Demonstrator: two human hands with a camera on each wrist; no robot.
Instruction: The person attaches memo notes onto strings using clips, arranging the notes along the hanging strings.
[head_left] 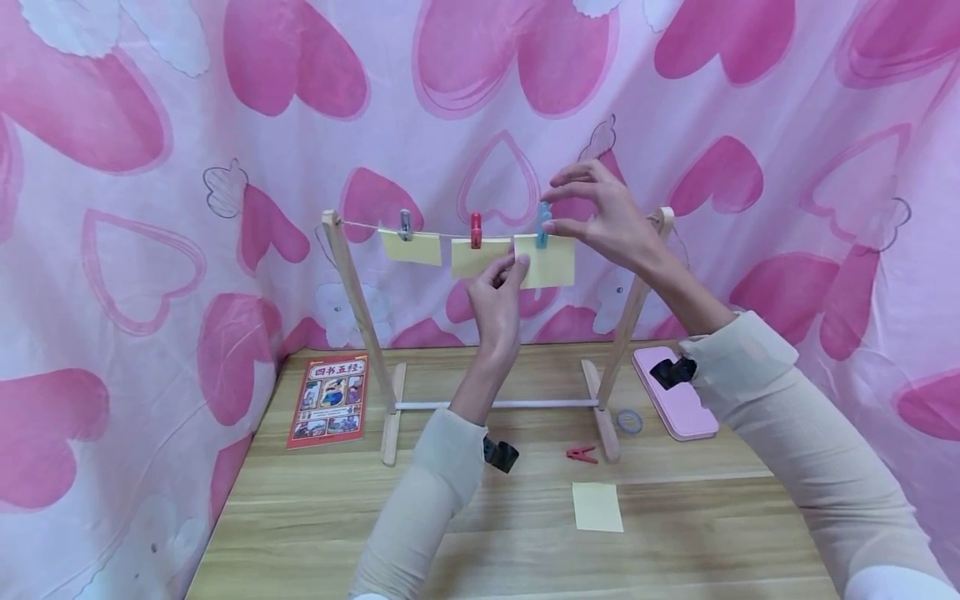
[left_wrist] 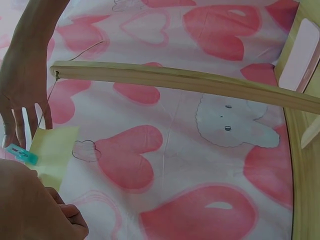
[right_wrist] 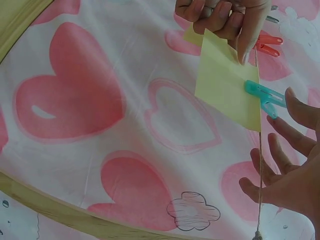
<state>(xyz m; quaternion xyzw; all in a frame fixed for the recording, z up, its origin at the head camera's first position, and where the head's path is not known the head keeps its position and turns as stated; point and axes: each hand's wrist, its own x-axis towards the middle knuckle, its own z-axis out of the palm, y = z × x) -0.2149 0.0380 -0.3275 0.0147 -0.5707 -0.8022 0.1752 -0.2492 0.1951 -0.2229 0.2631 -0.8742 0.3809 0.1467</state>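
My right hand [head_left: 603,212] has its thumb and index finger at the handles of a teal clothespin [right_wrist: 265,93], other fingers spread. The clothespin sits over the top edge of a yellow paper note [right_wrist: 227,82] on a string [right_wrist: 259,165]. My left hand [head_left: 498,304] pinches this note near its upper left corner, thumb in front. To the left, a red clothespin [head_left: 476,232] holds a second yellow note [head_left: 467,260], partly hidden by my left hand. A grey clothespin [head_left: 406,225] holds a third note [head_left: 422,248] farther left.
A wooden frame [head_left: 358,304] carries the string between two posts. On the tabletop [head_left: 315,517] lie a loose red clothespin [head_left: 582,454], a yellow note [head_left: 597,507], a tape ring [head_left: 629,422], a pink case [head_left: 678,400] and a red book [head_left: 328,400]. A heart-patterned curtain [head_left: 427,100] hangs behind.
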